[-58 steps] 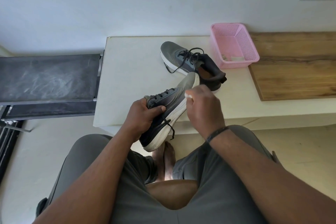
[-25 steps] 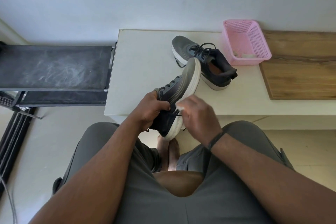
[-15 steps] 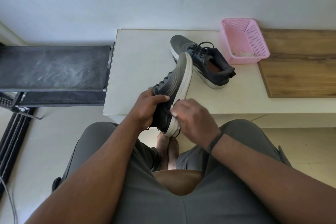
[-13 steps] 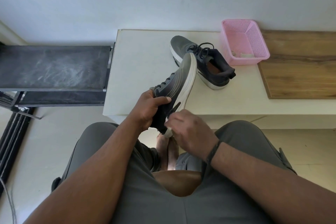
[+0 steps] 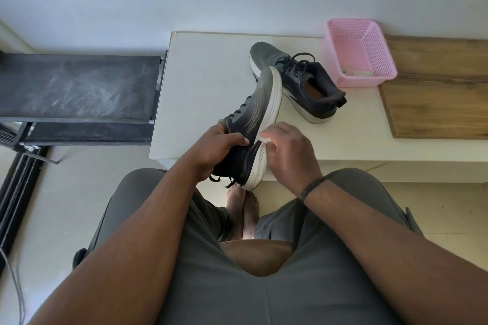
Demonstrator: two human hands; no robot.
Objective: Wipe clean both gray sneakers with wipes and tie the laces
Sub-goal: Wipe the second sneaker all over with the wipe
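Slid back up from the heel end to mid-sole since half a second ago: right hand with its wipe, while the held shoe sits tipped much as before.

Largest first, with the cream rectangular table as landmark. On its right part, against a brown wood-grain board, a pink perforated plastic basket holding a few pale scraps, possibly used wipes, too small to tell. On the table just left of the basket, a gray mesh sneaker with white sole and black laces, upright, laces loose and untied. Over the table's near edge, a second gray sneaker with white sole, raised on its side, toe pointing away across the table, sole edge turned right. Left hand curled tight around its collar and upper, thumb across the side. Right hand pinching a small crumpled white wipe, pressed to the sole's rim at mid-length.

Judged progress: mid-wipe on the held shoe's sole edge; cleaning state of the resting shoe unclear; both sets of laces apparently yet to be tied, one end dangling below the held shoe.
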